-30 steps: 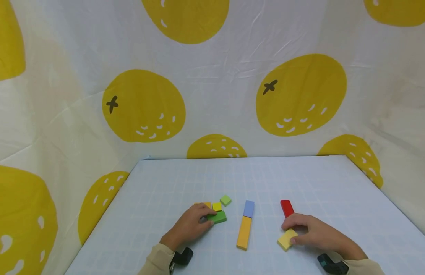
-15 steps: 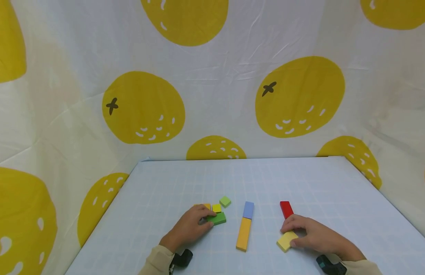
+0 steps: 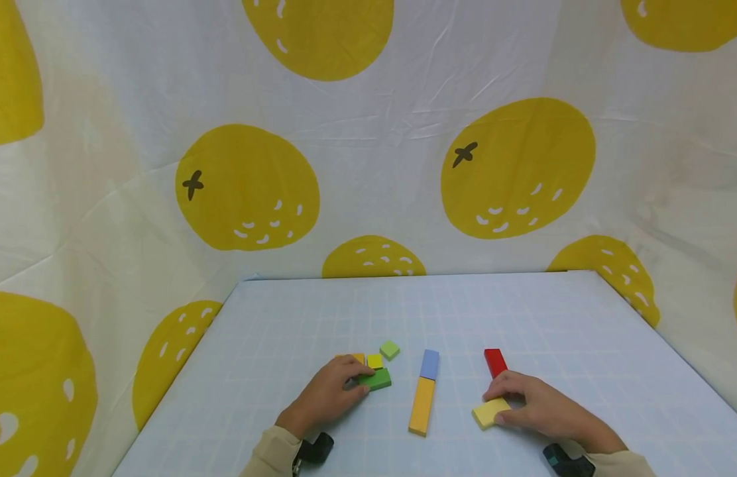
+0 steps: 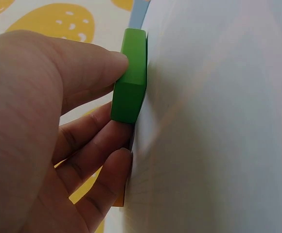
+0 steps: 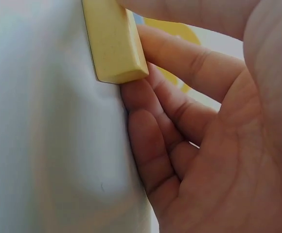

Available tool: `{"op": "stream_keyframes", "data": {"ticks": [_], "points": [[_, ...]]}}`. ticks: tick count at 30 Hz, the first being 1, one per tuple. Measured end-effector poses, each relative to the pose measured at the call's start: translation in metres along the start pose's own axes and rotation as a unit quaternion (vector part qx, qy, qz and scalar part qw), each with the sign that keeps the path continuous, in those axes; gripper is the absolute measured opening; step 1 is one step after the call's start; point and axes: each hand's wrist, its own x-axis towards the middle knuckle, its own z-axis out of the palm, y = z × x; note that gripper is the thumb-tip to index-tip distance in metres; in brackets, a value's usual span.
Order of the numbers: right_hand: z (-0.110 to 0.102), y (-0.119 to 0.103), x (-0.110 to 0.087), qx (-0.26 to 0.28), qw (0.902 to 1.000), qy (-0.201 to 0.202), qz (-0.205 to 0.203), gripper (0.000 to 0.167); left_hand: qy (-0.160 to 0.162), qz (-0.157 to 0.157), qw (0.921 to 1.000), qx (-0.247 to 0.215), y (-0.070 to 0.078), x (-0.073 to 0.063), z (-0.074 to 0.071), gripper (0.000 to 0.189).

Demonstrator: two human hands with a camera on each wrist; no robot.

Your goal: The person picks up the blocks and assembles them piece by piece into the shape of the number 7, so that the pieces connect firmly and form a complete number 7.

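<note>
My left hand (image 3: 328, 391) pinches a green block (image 3: 376, 379) between thumb and fingers; in the left wrist view the thumb lies against the green block (image 4: 131, 73). Behind that block sit a small yellow block (image 3: 375, 361) and an orange block (image 3: 359, 357), which my fingers partly cover. On the right, my right hand (image 3: 538, 407) holds a pale yellow block (image 3: 488, 413) on the table. The right wrist view shows thumb and fingers on either side of the pale yellow block (image 5: 114, 43). Just beyond these fingers lies a red block (image 3: 495, 362), its near end hidden.
Between the hands, a blue block (image 3: 430, 364) and a longer orange-yellow block (image 3: 422, 406) lie end to end. A light green block (image 3: 390, 350) sits farther back. The white table (image 3: 321, 311) meets a fruit-print cloth (image 3: 380, 172) at its far edge.
My right hand has turned the pale yellow block and shifted it slightly left. My left hand and the green block hold nearly still.
</note>
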Motion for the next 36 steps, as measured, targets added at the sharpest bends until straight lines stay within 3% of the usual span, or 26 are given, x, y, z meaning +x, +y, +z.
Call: {"op": "stream_keyframes", "data": {"ticks": [11,23,29,36], "points": [[0.002,-0.003,0.0,-0.018,0.9998,0.007,-0.011,0.021,0.005,0.008,1.0,0.003,0.0,0.0,0.0,0.028],[0.01,-0.008,0.003,-0.004,0.9988,0.035,0.034,0.028,0.009,0.008,0.9999,0.007,0.002,-0.001,0.0,0.027],[0.011,-0.009,0.005,0.004,0.999,0.032,0.031,0.038,0.016,0.012,0.9997,0.011,0.002,-0.002,0.0,0.027],[0.011,-0.01,0.005,0.011,0.9965,0.053,0.064,0.047,0.016,0.017,0.9996,0.013,0.001,-0.002,0.002,0.027]]}}
